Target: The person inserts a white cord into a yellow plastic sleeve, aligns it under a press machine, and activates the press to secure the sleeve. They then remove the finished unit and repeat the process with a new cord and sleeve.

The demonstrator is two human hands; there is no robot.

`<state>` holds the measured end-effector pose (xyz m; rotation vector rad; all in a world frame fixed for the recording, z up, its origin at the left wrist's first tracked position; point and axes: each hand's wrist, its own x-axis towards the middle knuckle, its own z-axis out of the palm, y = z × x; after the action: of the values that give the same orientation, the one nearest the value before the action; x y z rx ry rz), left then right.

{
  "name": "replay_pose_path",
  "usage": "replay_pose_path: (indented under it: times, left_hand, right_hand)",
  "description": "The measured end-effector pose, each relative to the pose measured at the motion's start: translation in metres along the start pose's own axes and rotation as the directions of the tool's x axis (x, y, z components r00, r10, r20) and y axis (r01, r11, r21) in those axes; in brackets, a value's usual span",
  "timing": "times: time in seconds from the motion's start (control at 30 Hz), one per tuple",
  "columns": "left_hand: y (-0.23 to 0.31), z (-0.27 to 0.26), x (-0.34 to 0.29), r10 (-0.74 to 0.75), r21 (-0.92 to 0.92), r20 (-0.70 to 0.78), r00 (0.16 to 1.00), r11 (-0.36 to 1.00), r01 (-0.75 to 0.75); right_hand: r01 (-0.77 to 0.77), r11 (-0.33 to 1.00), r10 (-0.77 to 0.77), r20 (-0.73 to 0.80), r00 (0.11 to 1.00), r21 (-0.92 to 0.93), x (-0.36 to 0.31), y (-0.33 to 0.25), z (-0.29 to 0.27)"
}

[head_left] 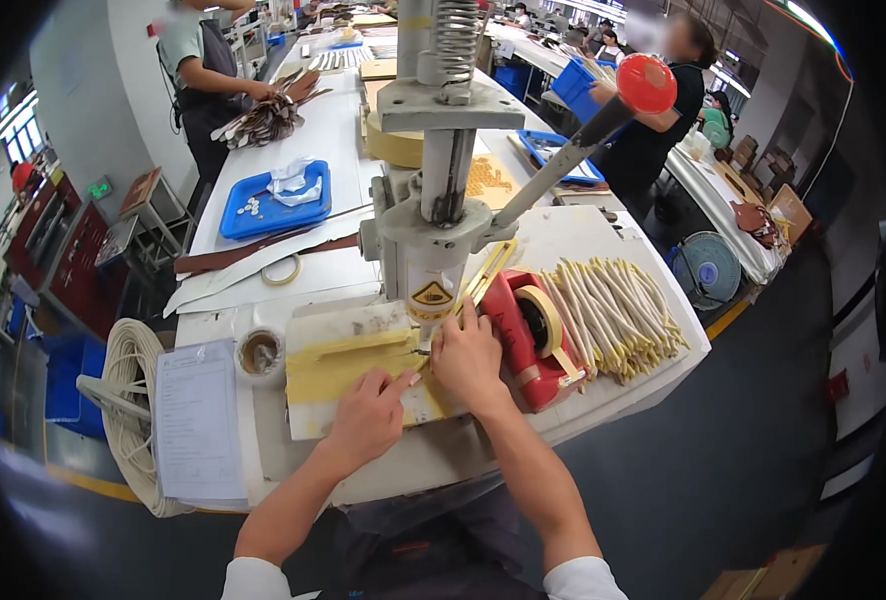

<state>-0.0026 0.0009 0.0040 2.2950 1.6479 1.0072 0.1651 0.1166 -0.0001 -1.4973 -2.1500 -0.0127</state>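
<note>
Both of the person's hands meet at the foot of a heavy grey metal press point(428, 238), whose top runs out of sight above. The left hand point(368, 425) reaches a forefinger toward a thin yellowish strip point(422, 372) beneath it; the right hand point(466, 358) has bent fingers just beside the same strip. Fingers and press cover so much of it that I can't tell whether either hand grips it or merely touches. The strip lies over a pale square board point(308, 418) banded with yellow, partly hidden by the left hand, on the white desk point(213, 325).

Close to the right hand, a red tape dispenser point(508, 322) holds a cream tape roll point(555, 325); beyond it lies a bundle of white cords with yellow ends point(618, 315). Farther back, a blue plastic tray point(229, 224) contains small white discs point(251, 207) and crumpled white wrapping point(295, 180). A second blue tray point(585, 181) sits partly behind the press lever point(563, 165), its contents hard to make out. Past that, a co-worker handles a blue bin point(571, 90) with pale strips inside.
</note>
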Motion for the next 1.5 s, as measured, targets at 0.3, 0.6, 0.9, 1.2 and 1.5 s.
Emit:
replay_pose_path:
  times: [0.3,0.6,0.9,1.2,1.5]
  left_hand:
    - [-0.0025,0.0030,0.0009,-0.017,0.000,-0.015,1.000,1.000,0.017]
    - [-0.0024,0.0032,0.0016,0.003,-0.016,-0.046,0.999,1.000,-0.004]
    - [-0.0005,0.0021,0.0015,0.021,-0.014,-0.053,0.998,1.000,-0.022]
    - [-0.0024,0.0018,0.0002,0.018,-0.021,-0.058,0.998,1.000,-0.019]
    - [-0.0026,0.0018,0.0001,0.000,-0.035,-0.034,0.999,0.999,-0.001]
  right_hand:
    - [0.000,1.000,0.000,0.014,1.000,0.015,0.0007,-0.0005,0.0032]
    - [-0.007,0.999,0.006,0.022,1.000,0.034,-0.0003,-0.0015,0.0014]
    - [-0.011,1.000,0.011,0.024,1.000,0.014,-0.0001,-0.0001,0.0015]
    - [0.004,1.000,-0.004,0.040,0.999,0.013,0.0007,-0.0040,0.0009]
    - [-0.003,1.000,0.003,0.019,1.000,-0.021,0.0003,-0.0021,0.0004]
